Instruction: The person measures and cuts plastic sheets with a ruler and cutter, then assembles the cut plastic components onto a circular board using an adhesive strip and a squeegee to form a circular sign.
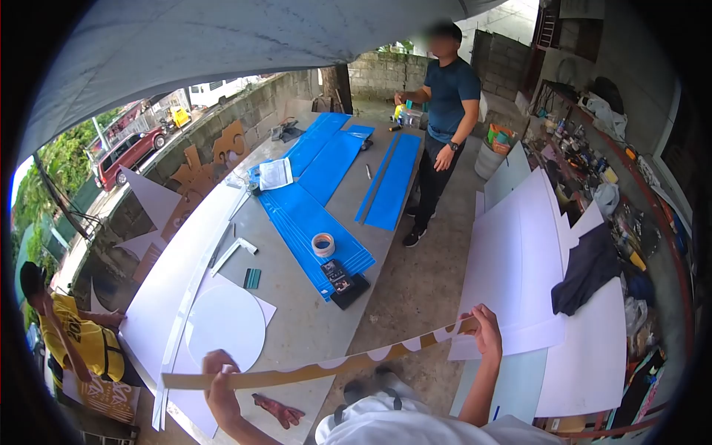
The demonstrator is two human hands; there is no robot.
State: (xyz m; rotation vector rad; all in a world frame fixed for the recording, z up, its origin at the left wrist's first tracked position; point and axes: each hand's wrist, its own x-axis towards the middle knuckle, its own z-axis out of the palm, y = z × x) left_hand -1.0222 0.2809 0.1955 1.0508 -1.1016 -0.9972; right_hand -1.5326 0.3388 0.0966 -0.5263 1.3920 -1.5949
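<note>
A long, narrow brown strip (334,366), with curved notches along its upper edge, stretches between my two hands. My left hand (221,371) is closed around it near its left end, over the table's near edge. At the other end, my right hand (486,330) pinches the strip, raised higher and off to the right. Beyond my left hand, a white round disc (226,326) lies on the grey table (337,315). A crumpled reddish glove-like thing (278,410) rests just below the strip.
Blue sheets (304,222) on the table bear a tape roll (322,245) and a dark box (337,276). A white angled tool (233,253) and a teal squeegee (252,278) lie nearby. One person stands beyond the table, another at left. White panels (512,252) lean at right.
</note>
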